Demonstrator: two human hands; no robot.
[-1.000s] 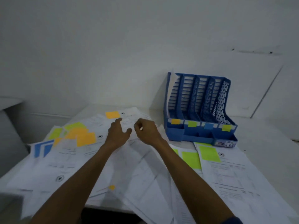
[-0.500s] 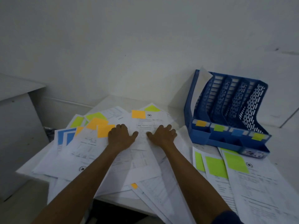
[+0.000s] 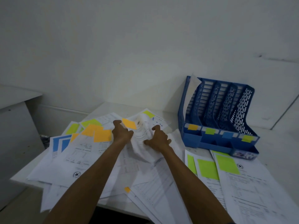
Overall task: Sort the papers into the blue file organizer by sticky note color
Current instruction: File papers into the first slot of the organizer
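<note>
We find the sheet (image 3: 142, 139) in the middle of the table (image 3: 279, 146), lifted off the pile (image 3: 100, 160) and bowed into a crumpled hump between both hands. It is white and printed, with 1 orange note (image 3: 129, 124) at its far left corner beside a round seal. The left hand (image 3: 122, 135) grips its left edge, fingers (image 3: 117, 123) curled tight over the paper just beside that note. The right hand (image 3: 159, 139) holds the right side, thumb and curled fingers closed on the paper.

Around it the pile fans out loosely. There are more orange notes (image 3: 98, 134) to the left, green notes (image 3: 90, 122) behind those and blue notes (image 3: 59, 143) at the far left. 3 green-tagged sheets (image 3: 207, 168) lie side by side on the right.

The organizer (image 3: 181, 113) stands at the far right of the table, near the wall (image 3: 145, 54). We count 4 slots, labelled at the front orange, green, blue and yellow from left to right. 1 paper (image 3: 193, 88) leans in the leftmost slot, the orange one.

We see only a narrow gap between the pile and the organizer, with barer table behind the pile and to the organizer's right. Sheets overhang the near and left edges. A grey cabinet (image 3: 14, 120) stands to the left, apart from the table.
</note>
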